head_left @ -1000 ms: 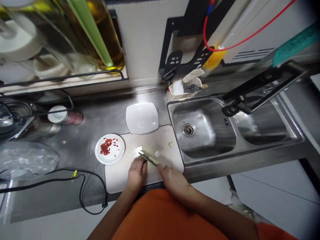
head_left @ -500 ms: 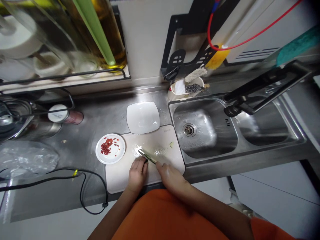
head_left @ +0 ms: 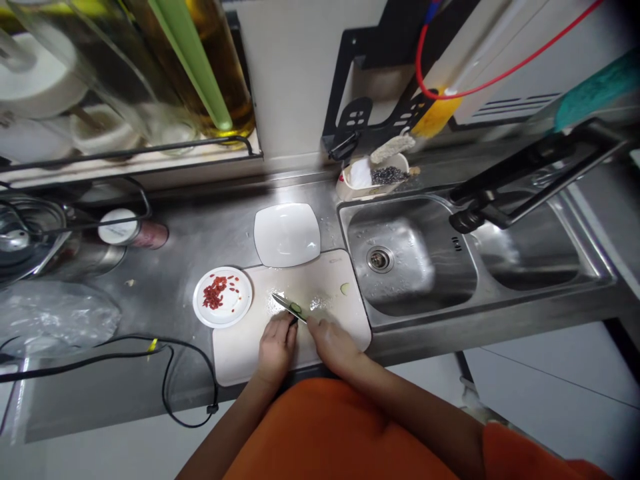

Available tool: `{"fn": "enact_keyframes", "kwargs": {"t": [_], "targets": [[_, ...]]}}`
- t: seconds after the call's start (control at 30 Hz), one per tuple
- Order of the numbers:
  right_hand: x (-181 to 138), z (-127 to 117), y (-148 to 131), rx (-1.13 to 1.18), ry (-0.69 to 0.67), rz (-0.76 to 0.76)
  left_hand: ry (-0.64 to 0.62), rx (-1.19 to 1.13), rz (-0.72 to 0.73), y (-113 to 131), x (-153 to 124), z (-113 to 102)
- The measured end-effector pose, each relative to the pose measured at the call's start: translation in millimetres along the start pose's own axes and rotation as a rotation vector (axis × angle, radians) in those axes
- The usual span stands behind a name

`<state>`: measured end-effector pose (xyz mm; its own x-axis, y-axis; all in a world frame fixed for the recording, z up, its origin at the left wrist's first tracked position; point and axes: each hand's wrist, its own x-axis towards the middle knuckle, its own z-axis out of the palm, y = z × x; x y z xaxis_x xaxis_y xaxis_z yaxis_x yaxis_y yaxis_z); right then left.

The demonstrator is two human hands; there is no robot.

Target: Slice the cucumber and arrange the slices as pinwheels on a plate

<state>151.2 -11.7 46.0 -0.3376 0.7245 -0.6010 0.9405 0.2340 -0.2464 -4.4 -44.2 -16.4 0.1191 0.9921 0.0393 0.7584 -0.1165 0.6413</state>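
Note:
A pale cutting board [head_left: 240, 353] lies on the steel counter in front of me. My right hand [head_left: 333, 348] is closed around a knife [head_left: 286, 306] whose blade points up and left across the board. My left hand [head_left: 276, 349] rests curled on the board beside the blade, fingers pressing down on a small green vegetable piece [head_left: 296, 308] that is mostly hidden. A loose green slice [head_left: 344, 288] lies near the board's right edge.
A round plate of red chilli bits [head_left: 223, 296] sits left of the board, a square white plate [head_left: 286, 234] behind it. The double sink [head_left: 410, 257] with a black tap [head_left: 505, 190] is right. A black cable [head_left: 165, 373] loops at the counter's front left.
The knife and my right hand have shifted slightly left along the board; my left hand stays in place.

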Motion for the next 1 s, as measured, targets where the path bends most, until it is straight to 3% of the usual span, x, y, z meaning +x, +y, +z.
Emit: {"fn": "enact_keyframes", "kwargs": {"t": [0.3,0.6,1.0], "targets": [[-13,-11,17,0.046,-0.014,0.034,-0.009,-0.011,0.005,-1,-1,0],[-40,-18,7,-0.025,-0.054,0.044,-0.019,-0.015,-0.002,1,0,-3],[-46,-23,4,-0.032,-0.086,0.053,-0.033,0.009,-0.004,3,0,-3]]}}
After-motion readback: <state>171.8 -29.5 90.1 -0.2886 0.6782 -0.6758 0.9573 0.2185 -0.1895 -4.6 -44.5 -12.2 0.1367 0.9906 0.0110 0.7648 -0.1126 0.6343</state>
